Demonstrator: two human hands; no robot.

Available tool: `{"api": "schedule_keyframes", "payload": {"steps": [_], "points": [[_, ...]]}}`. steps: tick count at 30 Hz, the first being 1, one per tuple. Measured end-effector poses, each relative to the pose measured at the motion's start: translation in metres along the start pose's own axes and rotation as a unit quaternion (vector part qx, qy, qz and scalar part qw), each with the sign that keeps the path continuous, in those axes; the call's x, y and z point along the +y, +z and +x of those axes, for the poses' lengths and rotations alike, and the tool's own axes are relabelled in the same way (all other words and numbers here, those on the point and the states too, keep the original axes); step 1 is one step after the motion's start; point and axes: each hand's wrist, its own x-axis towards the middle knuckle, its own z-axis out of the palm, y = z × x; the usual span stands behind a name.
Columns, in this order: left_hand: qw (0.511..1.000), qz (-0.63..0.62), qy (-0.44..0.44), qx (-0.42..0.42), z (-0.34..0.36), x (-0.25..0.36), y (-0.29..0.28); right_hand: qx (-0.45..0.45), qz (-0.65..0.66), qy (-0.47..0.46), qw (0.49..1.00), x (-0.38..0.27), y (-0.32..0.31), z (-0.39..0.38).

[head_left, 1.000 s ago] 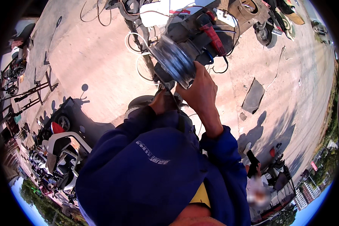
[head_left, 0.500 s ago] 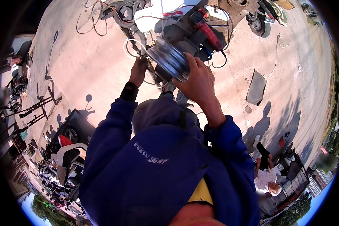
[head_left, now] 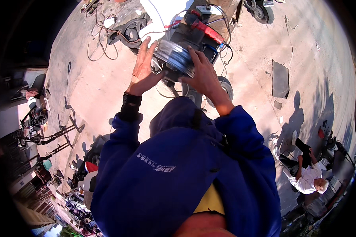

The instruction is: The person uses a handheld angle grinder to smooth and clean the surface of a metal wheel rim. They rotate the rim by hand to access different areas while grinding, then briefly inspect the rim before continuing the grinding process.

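Note:
A shiny silver, ribbed metal wheel rim, smeared by motion, is held between my two hands in front of me. My left hand presses its left side, fingers stretched upward and the thumb lying under the near edge. On the right end sits my right hand, its fingers curved over the rim. Just beyond lies a red and black power tool on dark equipment, with cords around it. Below my right wrist a dark wheel shows in part.
A white sheet and a power strip are at the far side. Tangled cables lie to the left. A dark flat mat rests on the ground at right. A person in a white shirt sits at lower right.
My left hand has moved up from below the rim, spreading its fingers against its left side. The rim has shifted slightly, with my right hand staying on it. The whole view has turned.

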Motion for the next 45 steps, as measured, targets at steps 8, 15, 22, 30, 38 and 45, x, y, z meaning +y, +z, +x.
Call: {"api": "schedule_keyframes", "payload": {"steps": [8, 15, 22, 30, 38, 45], "points": [[0.973, 0.137, 0.081, -0.166, 0.046, 0.003, 0.002, 0.132, 0.039, 0.145, 0.980, 0.074, 0.020, -0.149], [0.939, 0.253, 0.069, -0.223, 0.059, 0.022, -0.010, 0.159, 0.073, 0.491, 0.853, 0.176, 0.074, -0.397], [0.923, 0.264, 0.098, -0.263, 0.084, 0.004, -0.021, 0.147, 0.083, 0.678, 0.716, 0.165, 0.146, -0.551], [0.909, 0.237, 0.126, -0.319, 0.101, 0.004, -0.028, 0.213, 0.239, 0.739, 0.592, 0.097, 0.254, -0.544], [0.913, 0.143, 0.228, -0.305, 0.108, -0.023, -0.019, 0.269, 0.259, 0.734, 0.567, 0.044, 0.267, -0.485], [0.895, 0.060, 0.267, -0.353, 0.118, -0.045, -0.015, 0.276, 0.168, 0.637, 0.700, -0.010, 0.201, -0.365]]}}
